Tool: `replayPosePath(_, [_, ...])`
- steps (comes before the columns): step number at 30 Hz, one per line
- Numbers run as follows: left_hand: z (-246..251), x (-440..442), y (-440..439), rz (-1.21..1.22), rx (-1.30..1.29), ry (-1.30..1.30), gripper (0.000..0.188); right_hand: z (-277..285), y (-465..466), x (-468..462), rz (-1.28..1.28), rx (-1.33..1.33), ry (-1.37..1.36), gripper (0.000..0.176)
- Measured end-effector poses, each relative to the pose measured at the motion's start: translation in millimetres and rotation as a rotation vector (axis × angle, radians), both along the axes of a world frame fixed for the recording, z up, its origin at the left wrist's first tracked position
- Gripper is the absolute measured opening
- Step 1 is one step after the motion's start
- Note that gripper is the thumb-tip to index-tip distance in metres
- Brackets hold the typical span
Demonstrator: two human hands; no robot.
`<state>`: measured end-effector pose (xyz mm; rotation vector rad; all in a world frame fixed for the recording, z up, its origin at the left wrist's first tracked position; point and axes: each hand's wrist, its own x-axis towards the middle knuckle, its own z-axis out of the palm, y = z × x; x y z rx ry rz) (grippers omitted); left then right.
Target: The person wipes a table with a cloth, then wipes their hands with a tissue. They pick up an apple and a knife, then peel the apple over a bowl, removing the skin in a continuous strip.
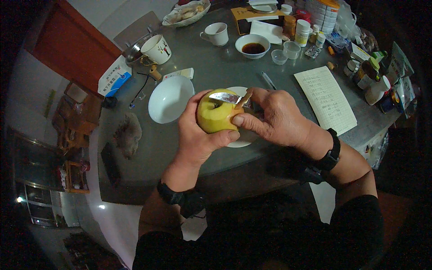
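Observation:
My left hand (199, 135) holds a yellow-green apple (216, 116) from the left, its thumb under the fruit's front. A knife (225, 98) with a short metal blade lies across the upper part of the apple, near the stem hollow. My right hand (278, 116) grips the knife at its handle end, and its thumb presses on the apple's right side. Part of the surface looks pared, with a darker patch of skin near the right thumb. Beneath the hands is a white plate (241, 144), mostly hidden. Left of the apple stands a white bowl (171, 99).
A bowl of dark liquid (253, 48), a white cup (216, 33), a patterned mug (157, 50) and small plastic cups (279, 57) stand farther back. A pen (268, 81) and a handwritten notepad (325, 99) lie to the right, beside several bottles (368, 72). A grey cloth-like thing (128, 135) lies left.

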<state>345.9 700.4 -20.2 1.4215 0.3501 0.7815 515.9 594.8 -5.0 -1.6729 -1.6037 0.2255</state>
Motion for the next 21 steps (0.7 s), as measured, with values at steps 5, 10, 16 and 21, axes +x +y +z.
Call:
replayPosePath(5, [0.6, 0.0, 1.1, -0.015, 0.006, 0.025, 0.082, -0.9, 0.5, -0.3, 0.014, 0.019, 0.02, 0.059])
replayPosePath(10, [0.7, -1.3, 0.6, 0.01, 0.026, 0.052, 0.081, -6.8, 2.3, 0.2, 0.038, -0.019, 0.039, 0.058])
replayPosePath(16, [-2.4, 1.1, -0.8, 0.02, 0.003, 0.005, 0.081, -13.2, 4.2, -3.3, 0.075, 0.091, 0.066, 0.054])
replayPosePath(21, [-4.2, 2.2, -1.6, 0.041, -0.002, -0.006, 0.081, -12.5, 3.4, -4.3, 0.032, 0.116, -0.006, 0.051])
